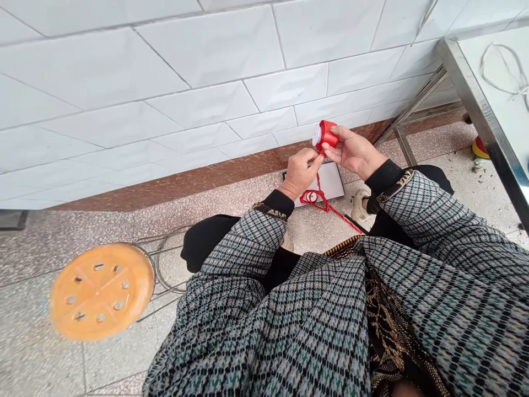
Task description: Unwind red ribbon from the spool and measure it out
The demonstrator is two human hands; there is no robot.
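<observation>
My right hand [354, 151] is closed around a spool of red ribbon [328, 134], whose white end disc faces left. Beside it, my left hand [302, 172] pinches the ribbon just below the spool, fingers pressed together. From there a twisted red strand [327, 206] hangs down in loops and stretches toward my lap. Under both hands lies a flat white board or tray with a dark edge [334, 179] on the floor. A small round white piece [313, 197] shows within the red loops; I cannot make out what it is.
An orange round stool [101, 292] with holes in its seat stands to my left, its wire legs toward me. A metal-framed table [475, 82] with a loop of pale cord [502, 69] is at the right. White wall tiles [215, 47] rise close ahead. A red-and-yellow object [480, 148] lies on the floor.
</observation>
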